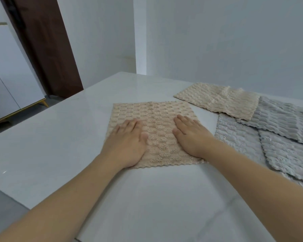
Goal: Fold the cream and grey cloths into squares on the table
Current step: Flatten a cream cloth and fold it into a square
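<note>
1. Spanning the view, a white counter (63, 137) carries every cloth.
2. Grey cloths (278, 137) overlap at its right side.
3. One cream cloth (157, 119) lies flat at centre; another cream cloth (217, 100) sits beyond.
4. Left hand (128, 142) and right hand (191, 135) press flat on the centre cloth, fingers straight.

no readable text, labels, numbers or signs anywhere

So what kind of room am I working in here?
Probably a home room: a white table in a plain corner, a dark wooden door, and a white cabinet on gold legs.
</note>
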Demonstrator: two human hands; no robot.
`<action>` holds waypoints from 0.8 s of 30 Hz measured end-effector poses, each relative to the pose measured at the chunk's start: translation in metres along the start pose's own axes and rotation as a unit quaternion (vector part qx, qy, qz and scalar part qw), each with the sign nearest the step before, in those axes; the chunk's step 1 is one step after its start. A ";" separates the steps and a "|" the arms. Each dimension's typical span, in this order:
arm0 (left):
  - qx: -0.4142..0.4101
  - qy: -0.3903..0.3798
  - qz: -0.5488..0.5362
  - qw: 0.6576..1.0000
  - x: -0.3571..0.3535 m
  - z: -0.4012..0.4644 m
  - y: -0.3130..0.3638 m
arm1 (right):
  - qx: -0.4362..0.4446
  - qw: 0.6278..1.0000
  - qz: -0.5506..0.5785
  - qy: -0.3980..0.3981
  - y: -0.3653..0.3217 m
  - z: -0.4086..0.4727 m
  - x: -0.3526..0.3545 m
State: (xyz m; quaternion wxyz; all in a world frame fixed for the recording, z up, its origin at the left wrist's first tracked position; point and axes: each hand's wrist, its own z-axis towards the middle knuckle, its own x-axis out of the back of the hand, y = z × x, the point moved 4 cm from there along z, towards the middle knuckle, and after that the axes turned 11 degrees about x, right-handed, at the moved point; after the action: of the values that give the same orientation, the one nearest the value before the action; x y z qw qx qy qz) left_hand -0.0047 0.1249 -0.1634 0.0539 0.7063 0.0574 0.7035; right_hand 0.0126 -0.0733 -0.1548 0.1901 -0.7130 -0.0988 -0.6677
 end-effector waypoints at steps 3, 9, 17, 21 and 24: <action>0.035 -0.006 0.006 0.999 0.004 -0.005 -0.036 | -0.022 1.000 0.002 -0.007 0.009 -0.013 0.000; 0.066 -0.040 0.048 0.996 0.018 -0.010 -0.049 | -0.045 0.999 -0.018 -0.012 0.009 -0.016 0.012; -0.004 0.057 -0.057 0.997 0.058 0.069 0.008 | 0.040 0.998 -0.014 0.036 -0.009 0.063 0.053; -0.021 0.036 -0.103 0.994 0.036 0.103 0.029 | 0.037 0.999 -0.002 0.031 -0.009 0.100 0.036; 0.013 0.015 -0.033 0.999 0.005 0.118 0.023 | 0.019 1.000 0.003 0.015 -0.002 0.108 0.008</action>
State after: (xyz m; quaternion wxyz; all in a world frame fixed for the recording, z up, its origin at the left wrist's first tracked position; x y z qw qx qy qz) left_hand 0.1139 0.1040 -0.1549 0.0676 0.6941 0.0906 0.7109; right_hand 0.1117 -0.0290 -0.1504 0.2072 -0.6997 -0.1066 -0.6753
